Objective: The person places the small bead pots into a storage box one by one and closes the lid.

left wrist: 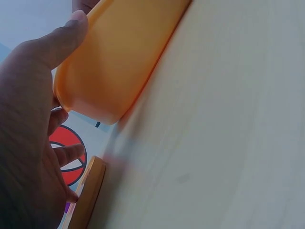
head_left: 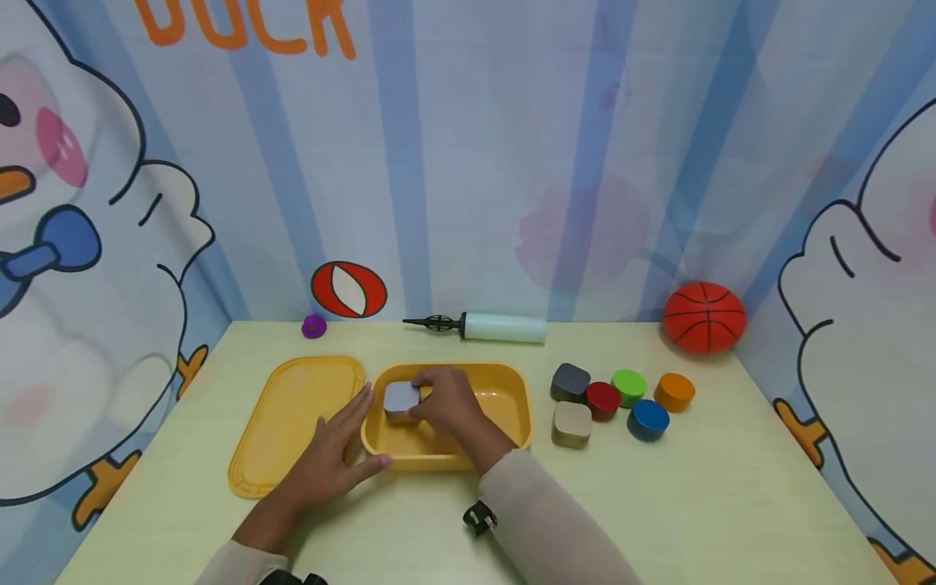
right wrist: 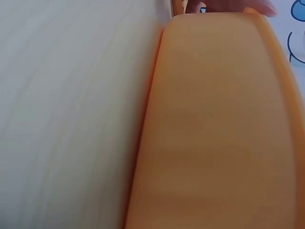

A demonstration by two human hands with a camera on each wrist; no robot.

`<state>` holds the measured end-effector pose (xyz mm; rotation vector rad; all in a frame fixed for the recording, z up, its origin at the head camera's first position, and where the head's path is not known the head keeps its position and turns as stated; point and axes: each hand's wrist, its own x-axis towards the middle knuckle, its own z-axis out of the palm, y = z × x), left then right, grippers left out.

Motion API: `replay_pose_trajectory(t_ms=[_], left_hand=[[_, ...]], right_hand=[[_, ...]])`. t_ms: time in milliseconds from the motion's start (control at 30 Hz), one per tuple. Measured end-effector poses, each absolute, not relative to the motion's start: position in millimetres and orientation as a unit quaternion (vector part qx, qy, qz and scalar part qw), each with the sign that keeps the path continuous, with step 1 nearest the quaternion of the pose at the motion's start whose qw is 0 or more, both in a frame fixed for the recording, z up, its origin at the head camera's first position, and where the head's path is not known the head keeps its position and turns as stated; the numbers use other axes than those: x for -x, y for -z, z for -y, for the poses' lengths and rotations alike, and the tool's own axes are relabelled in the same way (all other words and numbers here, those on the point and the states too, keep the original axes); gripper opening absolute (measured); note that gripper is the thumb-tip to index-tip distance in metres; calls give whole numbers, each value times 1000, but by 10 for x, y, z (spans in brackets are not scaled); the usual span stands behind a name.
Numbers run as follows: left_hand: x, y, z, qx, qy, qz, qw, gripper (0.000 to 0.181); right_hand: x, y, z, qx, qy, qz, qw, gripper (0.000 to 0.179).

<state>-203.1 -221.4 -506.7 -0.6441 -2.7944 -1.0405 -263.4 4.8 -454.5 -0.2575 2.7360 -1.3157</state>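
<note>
A pale lavender block [head_left: 401, 401] with rounded corners sits at the left end inside the yellow box [head_left: 504, 406]. My right hand [head_left: 453, 404] reaches over the box's front rim and pinches that block at its right side. At the box's left corner rests my left hand [head_left: 332, 451], its fingers extended and spread. In the left wrist view its thumb [left wrist: 71, 36] lies against the rim of the box [left wrist: 119, 57]. The right wrist view shows mainly the box's outer wall [right wrist: 214, 119], and the right hand is hidden there.
A yellow lid [head_left: 307, 414] lies left of the box. To the right are grey [head_left: 570, 382] and beige [head_left: 572, 424] blocks, with red, green, blue and orange [head_left: 674, 392] round ones. Behind lie a pump [head_left: 504, 327], a purple piece [head_left: 314, 327] and a basketball [head_left: 704, 318].
</note>
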Motion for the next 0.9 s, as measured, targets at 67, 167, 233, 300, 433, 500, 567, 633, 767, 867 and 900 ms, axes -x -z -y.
replay_pose_trajectory(t_ms=[67,167,233,300,433,500,567,633,767,867,900], left_hand=[[2026,5071,2216,211,341,915,45,101],[2022,5068,2215,207,340,916,44,100],[2018,5060,2211,205,342,916,42,99],[2015,5060,2206,205,344,916,41,98],[2013,5070,2201,206,347,914,39,98],[2015,5077,2204,206,345,915,41,98],[2014,5077,2209,207,344,915,44,99],[2013,5078,2213,209,344,914,47,99],[2017,5079,2216,210,344,914,48,98],[2021,5086,2214,206,343,916,45,98],[2021,5089,2213,205,343,916,43,98]], right_hand=[[2633,4551,-25,77,431,-898,51,46],[2639,4555,-1,72,435,-896,54,47],[2641,4554,9,71,439,-894,55,47],[2639,4553,11,67,446,-891,56,46],[2641,4559,4,51,462,-883,67,46],[2656,4566,9,39,470,-879,70,46],[2669,4572,22,27,474,-877,72,46],[2674,4571,41,16,472,-879,70,45],[2660,4567,75,13,465,-883,59,45],[2636,4553,83,21,457,-887,55,45],[2626,4545,81,22,455,-889,56,45]])
